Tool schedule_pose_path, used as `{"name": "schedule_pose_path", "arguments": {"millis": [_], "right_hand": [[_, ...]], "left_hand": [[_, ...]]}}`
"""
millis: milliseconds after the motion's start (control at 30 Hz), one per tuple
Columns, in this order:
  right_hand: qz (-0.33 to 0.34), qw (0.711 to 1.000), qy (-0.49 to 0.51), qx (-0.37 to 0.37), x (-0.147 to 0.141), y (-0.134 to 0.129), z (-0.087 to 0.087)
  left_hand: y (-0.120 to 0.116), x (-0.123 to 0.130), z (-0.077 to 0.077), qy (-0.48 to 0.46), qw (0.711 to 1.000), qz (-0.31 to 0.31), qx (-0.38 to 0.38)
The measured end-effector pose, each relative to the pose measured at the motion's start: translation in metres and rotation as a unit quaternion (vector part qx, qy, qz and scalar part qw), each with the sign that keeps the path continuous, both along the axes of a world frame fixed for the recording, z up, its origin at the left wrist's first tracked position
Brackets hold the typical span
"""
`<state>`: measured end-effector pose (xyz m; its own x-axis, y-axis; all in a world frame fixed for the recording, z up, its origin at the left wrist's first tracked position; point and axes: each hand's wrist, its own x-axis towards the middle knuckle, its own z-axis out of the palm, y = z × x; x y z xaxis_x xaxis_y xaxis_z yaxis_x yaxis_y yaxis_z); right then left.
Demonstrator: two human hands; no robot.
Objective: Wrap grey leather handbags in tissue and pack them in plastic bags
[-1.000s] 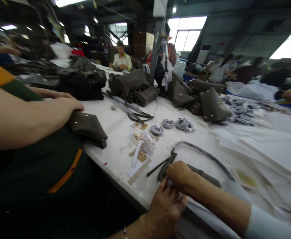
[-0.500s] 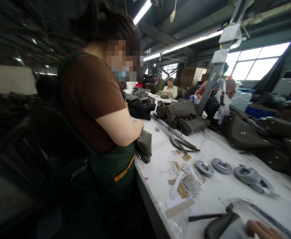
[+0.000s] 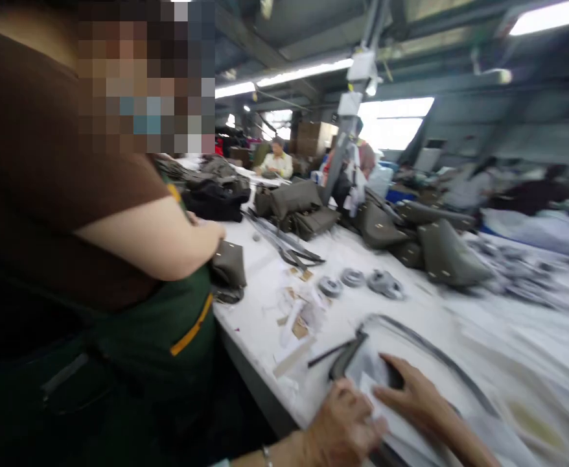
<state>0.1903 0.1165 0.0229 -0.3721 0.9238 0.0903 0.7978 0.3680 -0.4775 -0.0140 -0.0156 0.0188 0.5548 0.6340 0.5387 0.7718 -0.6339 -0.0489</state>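
A dark olive bag (image 3: pixel 345 358) lies at the near side of the white table, partly covered by a pale, thin plastic or paper sheet (image 3: pixel 369 389). Its long dark strap (image 3: pixel 430 344) curves over the tabletop to the right. My right hand (image 3: pixel 418 392) grips the bag's right side, thumb on the near side and fingers on the far side. Close by on the left, my left hand (image 3: pixel 345 418) has its fingers curled in at the near edge of the bag and sheet. Blur hides what these fingers pinch.
A co-worker in a brown shirt (image 3: pixel 36 149) stands close at left, arm over a small dark bag (image 3: pixel 229 266). Paper scraps (image 3: pixel 297 321), coiled grey straps (image 3: pixel 352 277) and loose dark straps (image 3: pixel 284 240) lie ahead. More bags (image 3: pixel 450 256) are piled beyond, beside a metal post (image 3: pixel 337 155).
The view has swung right and moved closer to the co-worker. Both my hands and more of the bag with its strap now show; before, only some fingers were at the lower right edge.
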Motion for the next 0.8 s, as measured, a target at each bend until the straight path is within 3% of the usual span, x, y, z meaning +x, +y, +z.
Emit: {"name": "schedule_pose_path", "arguments": {"millis": [100,167,367,667,800], "right_hand": [[0.017,0.994,-0.081,-0.074,-0.002,-0.003,0.008],[0.007,0.988,-0.113,-0.103,-0.006,0.005,0.012],[0.005,0.976,-0.143,-0.165,-0.011,0.01,0.02],[0.029,0.978,-0.136,-0.157,-0.018,-0.019,0.037],[0.062,0.98,-0.017,-0.187,-0.005,-0.014,0.058]], "left_hand": [[0.016,0.01,-0.025,-0.112,0.993,-0.031,-0.022],[0.022,0.011,-0.033,-0.142,0.989,-0.044,-0.012],[0.02,0.005,-0.027,-0.142,0.988,-0.056,0.023],[0.023,0.01,-0.029,-0.216,0.972,-0.079,0.058],[0.024,0.009,-0.03,-0.212,0.974,-0.065,0.053]]}}
